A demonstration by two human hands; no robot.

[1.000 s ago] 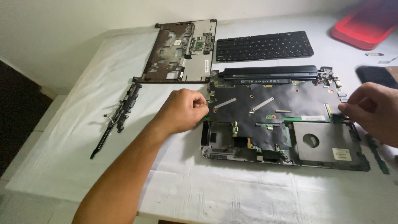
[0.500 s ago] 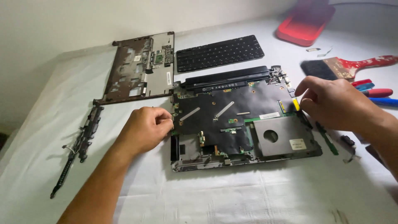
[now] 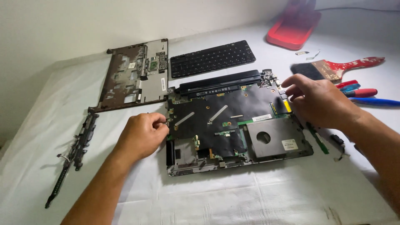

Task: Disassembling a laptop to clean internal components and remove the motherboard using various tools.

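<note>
One opened laptop base [image 3: 233,125] lies mid-surface. The left hand [image 3: 143,134] pinches its left edge in a clenched grip; the right hand [image 3: 318,102] touches its right edge, fingers curled, grip unclear. One keyboard [image 3: 212,58], one paintbrush [image 3: 333,68].

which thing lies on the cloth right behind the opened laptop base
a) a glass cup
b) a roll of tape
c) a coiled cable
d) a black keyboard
d, the detached black keyboard lies flat on the white cloth just past the far edge of the opened laptop base, beside the removed palmrest frame.
</note>
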